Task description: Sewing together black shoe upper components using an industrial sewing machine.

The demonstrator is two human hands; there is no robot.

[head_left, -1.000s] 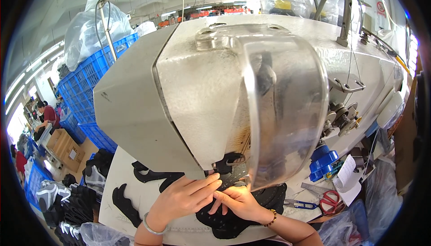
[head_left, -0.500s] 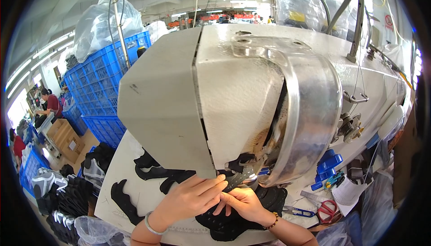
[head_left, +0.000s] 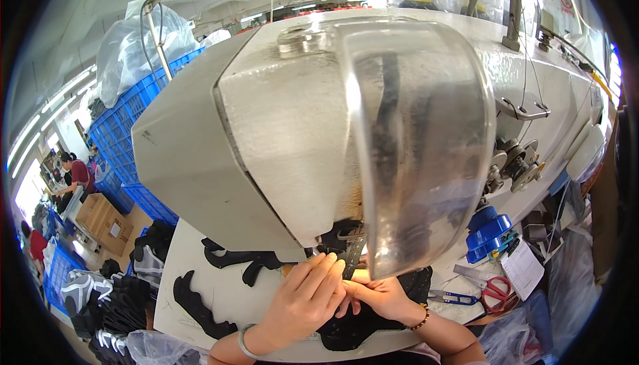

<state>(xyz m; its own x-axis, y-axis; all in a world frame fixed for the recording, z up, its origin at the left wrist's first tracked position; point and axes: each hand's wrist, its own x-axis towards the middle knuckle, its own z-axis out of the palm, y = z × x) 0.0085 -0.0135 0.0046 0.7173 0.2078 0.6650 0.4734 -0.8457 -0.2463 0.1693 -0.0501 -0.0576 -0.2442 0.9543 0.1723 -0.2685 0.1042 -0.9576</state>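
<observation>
Just below the needle area of a large pale grey sewing machine point(head_left: 293, 119), my hands are close together. My left hand point(head_left: 307, 298) is closed, its fingers bent over the edge of a black shoe upper piece point(head_left: 353, 328). Thumb and fingers of my right hand point(head_left: 385, 298) pinch the same piece, touching the left fingertips. Part of the piece runs up under the machine head; the needle itself is hidden. A clear curved plastic guard point(head_left: 426, 145) hangs over the right side of the machine head. More black cut pieces point(head_left: 200, 305) lie left of my left hand.
Red-handled scissors point(head_left: 496, 294), blue thread snips point(head_left: 456, 297) and a paper sheet point(head_left: 522, 268) lie right of my right hand. Black and grey shoe uppers point(head_left: 120, 302) are piled at left, near blue crates point(head_left: 126, 122) and a cardboard box point(head_left: 103, 222). A person point(head_left: 80, 175) works beyond.
My view has shifted, so the machine head looks nearer and its guard fills more of the picture. Both hands appear slightly farther right and lower, still closed on the black piece.
</observation>
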